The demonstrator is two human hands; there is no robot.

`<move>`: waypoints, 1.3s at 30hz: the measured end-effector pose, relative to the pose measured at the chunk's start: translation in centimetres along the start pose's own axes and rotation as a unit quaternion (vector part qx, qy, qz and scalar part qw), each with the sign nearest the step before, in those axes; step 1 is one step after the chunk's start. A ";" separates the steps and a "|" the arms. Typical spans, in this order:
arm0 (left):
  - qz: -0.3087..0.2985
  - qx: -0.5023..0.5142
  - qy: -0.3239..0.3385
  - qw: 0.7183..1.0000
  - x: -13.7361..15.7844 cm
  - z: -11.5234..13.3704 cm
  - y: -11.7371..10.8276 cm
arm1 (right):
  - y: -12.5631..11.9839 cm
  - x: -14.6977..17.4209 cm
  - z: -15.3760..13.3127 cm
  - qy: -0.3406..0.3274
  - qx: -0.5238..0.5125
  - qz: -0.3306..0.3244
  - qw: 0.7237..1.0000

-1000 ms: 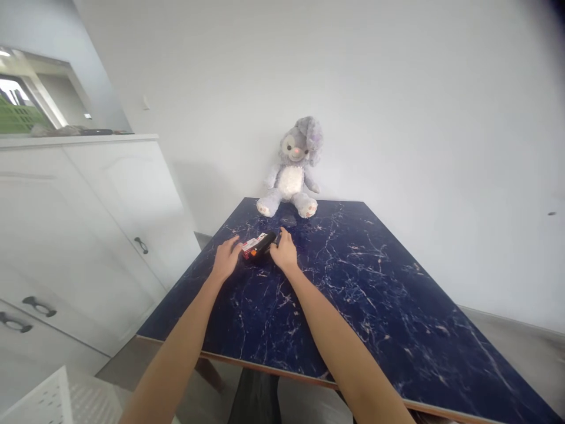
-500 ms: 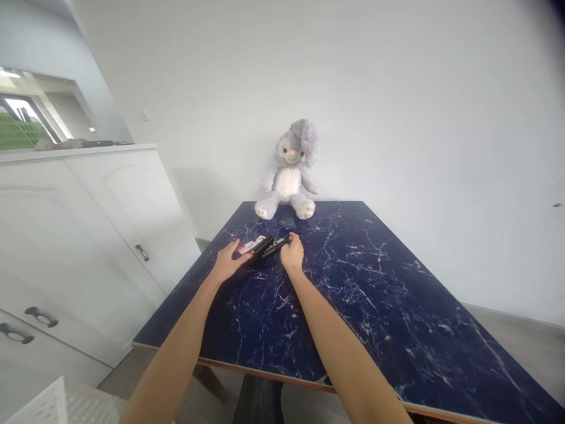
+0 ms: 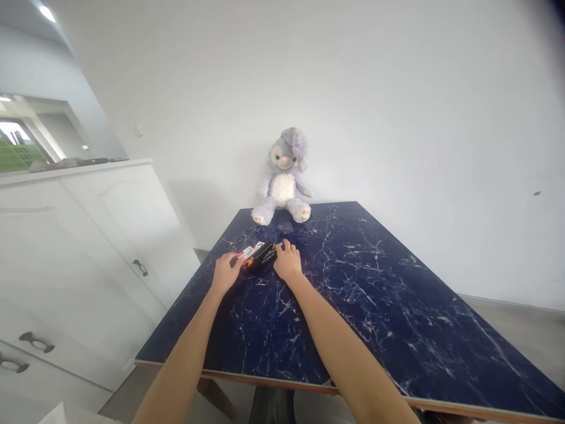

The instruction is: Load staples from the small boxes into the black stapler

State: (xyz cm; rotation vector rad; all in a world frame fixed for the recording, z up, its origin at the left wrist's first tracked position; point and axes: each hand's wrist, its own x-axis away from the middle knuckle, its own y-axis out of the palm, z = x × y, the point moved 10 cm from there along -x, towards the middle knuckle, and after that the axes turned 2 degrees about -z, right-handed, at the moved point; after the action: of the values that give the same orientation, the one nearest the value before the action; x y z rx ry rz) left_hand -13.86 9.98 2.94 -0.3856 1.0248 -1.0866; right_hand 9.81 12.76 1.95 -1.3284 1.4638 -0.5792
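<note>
On the dark blue marbled table (image 3: 353,294), several small boxes or packs lie side by side at a slant between my hands. My left hand (image 3: 226,273) is closed at the near left end of a white-and-red box (image 3: 248,253), fingers and thumb at its edge. Against that box rests a black box (image 3: 261,255) with an orange patch (image 3: 249,262) at its near end. My right hand (image 3: 288,262) curls over the far right end of a flat black-and-silver item (image 3: 269,257); the fingers partly cover it, and its kind is unclear.
A grey plush rabbit (image 3: 282,185) sits at the table's far edge against the white wall (image 3: 397,118). White cabinets (image 3: 101,247) with dark handles stand to the left. Below the near edge show a table leg (image 3: 216,397) and a dark object (image 3: 271,406).
My left fingers have drawn in at the white-and-red box's end. My right hand has moved left, over the black-and-silver item. The view has tilted and shifted slightly.
</note>
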 end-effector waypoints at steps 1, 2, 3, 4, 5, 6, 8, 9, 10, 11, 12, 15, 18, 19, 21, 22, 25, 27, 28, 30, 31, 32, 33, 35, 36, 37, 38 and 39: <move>0.011 0.017 -0.009 1.000 0.0 -0.1 -0.2 | -0.1 0.1 -0.1 -0.003 0.009 0.003 1.000; 0.024 0.043 -0.025 0.998 0.0 -0.4 -0.4 | -0.1 0.1 -0.1 -0.007 0.014 0.004 1.000; 0.038 0.076 -0.047 0.995 0.0 -0.8 -0.6 | -0.1 0.2 -0.2 -0.013 0.017 0.002 1.000; 0.053 0.112 -0.071 0.990 0.0 -1.4 -0.8 | 0.0 0.2 -0.3 -0.021 0.020 -0.001 1.000; 0.068 0.147 -0.096 0.982 0.1 -2.0 -0.9 | 0.1 0.2 -0.4 -0.027 0.022 -0.004 0.999; 0.081 0.178 -0.118 0.973 0.1 -2.6 -0.9 | 0.2 0.1 -0.5 -0.031 0.023 -0.008 0.999; 0.100 0.230 -0.149 0.957 0.2 -3.5 -0.8 | 0.3 0.1 -0.5 -0.028 0.025 -0.010 0.999; 0.105 0.253 -0.157 0.949 0.2 -3.7 -0.7 | 0.3 0.1 -0.4 -0.021 0.026 -0.009 0.999; 0.107 0.273 -0.162 0.942 0.2 -3.9 -0.5 | 0.3 0.1 -0.3 -0.013 0.027 -0.008 1.000; 0.107 0.291 -0.166 0.936 0.2 -3.9 -0.4 | 0.2 0.1 -0.3 -0.007 0.028 -0.005 1.000; 0.106 0.305 -0.172 0.931 0.2 -3.9 -0.3 | 0.2 0.1 -0.2 -0.003 0.028 -0.002 1.000; 0.094 0.354 -0.204 0.908 0.4 -4.1 0.2 | -0.2 0.2 -0.1 0.007 0.023 0.011 1.000; 0.074 0.414 -0.223 0.879 0.7 -3.9 0.6 | -0.4 0.2 0.2 0.019 0.014 0.018 1.000; 0.068 0.425 -0.223 0.875 0.7 -3.8 0.6 | -0.3 0.2 0.1 0.017 0.011 0.016 1.000; 0.060 0.426 -0.224 0.874 0.9 -3.7 0.6 | -0.1 0.0 -0.1 0.006 0.000 0.005 1.000; 0.058 0.419 -0.225 0.878 1.0 -3.7 0.6 | 0.0 -0.1 -0.2 0.002 -0.007 0.000 1.000; 0.059 0.385 -0.218 0.895 1.1 -3.9 0.6 | -0.2 -0.2 -0.1 0.001 -0.033 0.004 0.999; 0.057 0.358 -0.204 0.909 1.0 -3.8 0.8 | -0.7 -0.3 0.1 -0.003 -0.052 0.022 0.998; 0.054 0.349 -0.198 0.914 0.9 -3.8 0.9 | -1.0 -0.3 0.1 -0.008 -0.058 0.032 0.998; 0.047 0.338 -0.191 0.921 0.8 -3.6 1.1 | -1.4 -0.2 0.0 -0.017 -0.061 0.043 0.997; 0.045 0.334 -0.191 0.922 0.8 -3.5 1.1 | -1.3 -0.2 -0.1 -0.023 -0.058 0.042 0.997; 0.045 0.330 -0.193 0.923 0.8 -3.5 1.1 | -1.2 -0.2 -0.2 -0.027 -0.051 0.036 0.998; 0.045 0.325 -0.196 0.924 0.8 -3.4 1.1 | -0.9 -0.1 -0.3 -0.031 -0.044 0.026 0.998; 0.044 0.316 -0.199 0.927 0.8 -3.3 1.0 | -0.2 -0.1 -0.3 -0.028 -0.028 0.004 0.999; 0.044 0.311 -0.199 0.928 0.8 -3.3 1.0 | 0.1 -0.1 -0.2 -0.024 -0.022 -0.004 0.999; 0.043 0.308 -0.198 0.930 0.8 -3.3 1.0 | 0.3 -0.1 -0.1 -0.018 -0.016 -0.008 1.000; 0.042 0.304 -0.195 0.932 0.7 -3.3 1.0 | 0.5 -0.1 0.0 -0.012 -0.011 -0.008 1.000; 0.040 0.299 -0.193 0.933 0.7 -3.3 1.1 | 0.6 -0.1 0.1 -0.009 -0.007 -0.008 1.000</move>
State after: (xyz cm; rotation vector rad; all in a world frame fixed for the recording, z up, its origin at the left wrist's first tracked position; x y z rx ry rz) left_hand -16.00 10.56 0.11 -0.0512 0.3260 -1.1336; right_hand 9.63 13.02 1.48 -1.3538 1.4465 -0.5656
